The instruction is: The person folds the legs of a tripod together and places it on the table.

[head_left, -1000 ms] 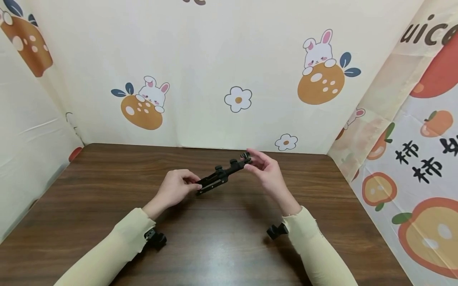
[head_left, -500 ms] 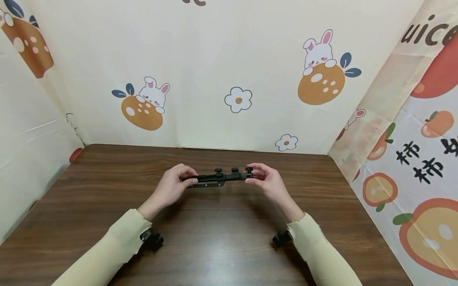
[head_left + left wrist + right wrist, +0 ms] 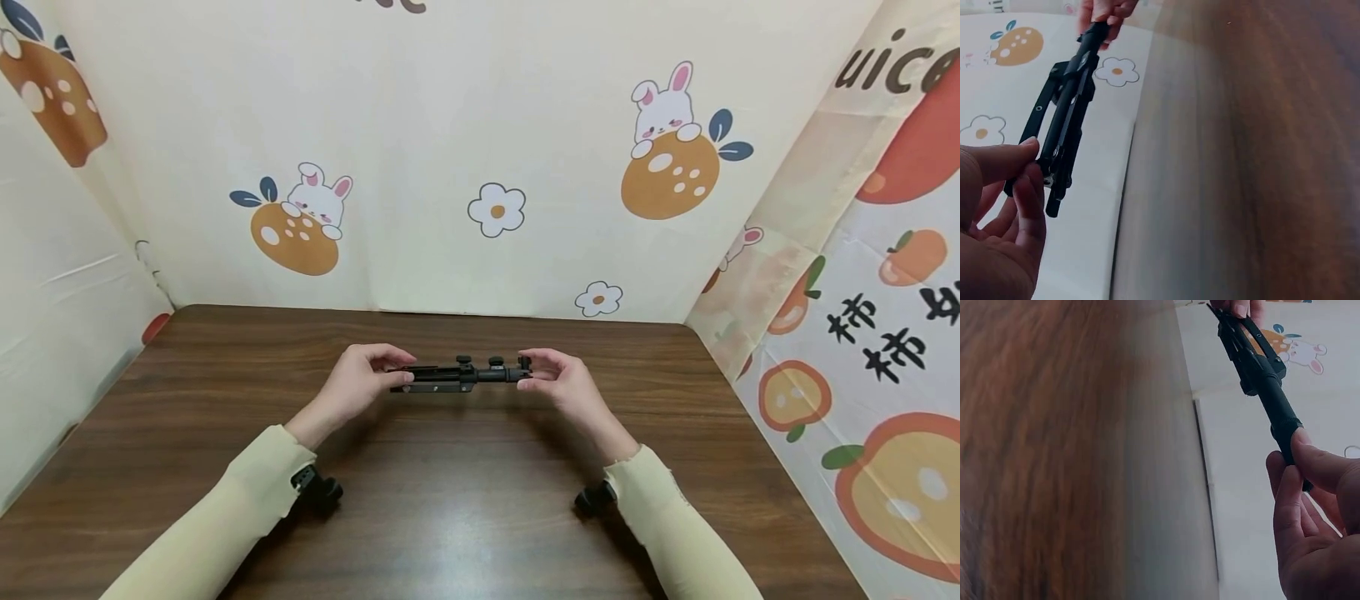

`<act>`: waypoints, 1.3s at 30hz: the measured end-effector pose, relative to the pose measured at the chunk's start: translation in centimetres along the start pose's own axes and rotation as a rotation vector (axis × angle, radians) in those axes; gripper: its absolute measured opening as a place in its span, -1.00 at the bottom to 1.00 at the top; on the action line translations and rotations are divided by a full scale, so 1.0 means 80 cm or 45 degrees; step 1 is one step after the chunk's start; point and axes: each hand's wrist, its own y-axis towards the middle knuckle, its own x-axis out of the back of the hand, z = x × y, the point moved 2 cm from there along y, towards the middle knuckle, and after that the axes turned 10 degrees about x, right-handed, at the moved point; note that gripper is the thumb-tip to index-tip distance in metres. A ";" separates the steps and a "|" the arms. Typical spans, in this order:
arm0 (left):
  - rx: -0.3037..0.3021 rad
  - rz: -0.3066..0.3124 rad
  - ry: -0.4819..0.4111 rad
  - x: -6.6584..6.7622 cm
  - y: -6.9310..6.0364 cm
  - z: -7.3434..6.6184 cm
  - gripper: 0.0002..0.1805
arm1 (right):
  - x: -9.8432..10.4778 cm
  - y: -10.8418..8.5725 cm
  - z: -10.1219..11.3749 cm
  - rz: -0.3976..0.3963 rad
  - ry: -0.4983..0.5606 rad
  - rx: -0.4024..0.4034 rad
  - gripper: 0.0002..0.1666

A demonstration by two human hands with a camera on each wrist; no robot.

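A small black tripod (image 3: pixel 491 376), its legs folded together, is held level above the table between both hands. My left hand (image 3: pixel 358 385) pinches the leg ends between thumb and fingers. At the other end, my right hand (image 3: pixel 567 390) grips the head and column between thumb and fingertips. In the left wrist view the tripod's legs (image 3: pixel 1054 137) lie side by side near the left thumb. The right wrist view shows the round column (image 3: pixel 1275 400) running to the right fingers, which partly hide the head. Small knobs stick up along the tripod's top.
The brown wood-grain table (image 3: pixel 450 500) spreads under both hands. A pale printed cloth (image 3: pixel 420 100) with rabbits, fruit and flowers rises behind its back edge, and more cloth (image 3: pixel 885 400) hangs at the right. Black wrist cameras (image 3: pixel 321 492) sit at the cream sleeves.
The tripod has turned from a slant, right end raised, to level. My right hand came down, while my left hand shifted slightly left and up. Both keep their grip.
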 end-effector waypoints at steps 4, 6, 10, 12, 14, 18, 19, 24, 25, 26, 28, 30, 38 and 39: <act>0.027 0.011 -0.015 0.001 0.007 0.002 -0.76 | 0.001 0.005 -0.007 0.014 -0.003 -0.016 -0.40; 0.040 0.008 -0.019 0.001 0.011 0.004 -0.77 | 0.001 0.008 -0.011 0.023 -0.008 -0.030 -0.42; 0.058 0.018 -0.010 -0.003 0.017 0.010 -0.75 | 0.002 0.011 -0.019 0.046 -0.073 -0.034 -0.46; 0.056 0.032 0.006 -0.006 0.019 0.014 -0.72 | 0.002 0.011 -0.021 0.055 -0.125 -0.044 -0.49; 0.061 0.045 0.025 -0.009 0.020 0.017 -0.71 | 0.002 0.010 -0.024 0.069 -0.182 -0.058 -0.51; 0.073 0.064 0.069 -0.013 0.021 0.023 -0.72 | 0.001 0.009 -0.028 0.105 -0.262 -0.083 -0.52; 0.076 0.064 0.086 -0.013 0.021 0.024 -0.74 | 0.001 0.009 -0.029 0.115 -0.274 -0.087 -0.51; 0.075 0.054 0.159 -0.017 0.019 0.026 -0.80 | 0.001 0.009 -0.031 0.156 -0.341 -0.088 -0.53; 0.070 0.052 0.168 -0.018 0.018 0.026 -0.81 | 0.002 0.009 -0.032 0.161 -0.355 -0.086 -0.54; 0.063 0.049 0.175 -0.018 0.018 0.025 -0.81 | 0.002 0.009 -0.031 0.166 -0.369 -0.082 -0.54; 0.058 0.049 0.182 -0.019 0.018 0.025 -0.82 | 0.004 0.009 -0.030 0.170 -0.377 -0.086 -0.55; 0.057 0.052 0.191 -0.019 0.018 0.025 -0.82 | 0.006 0.009 -0.029 0.172 -0.357 -0.098 -0.56; 0.096 0.081 0.148 -0.007 0.016 0.025 -0.75 | 0.015 0.011 -0.027 0.155 -0.235 -0.079 -0.55; 0.085 0.078 0.131 -0.004 0.014 0.024 -0.74 | 0.016 0.011 -0.027 0.154 -0.218 -0.061 -0.54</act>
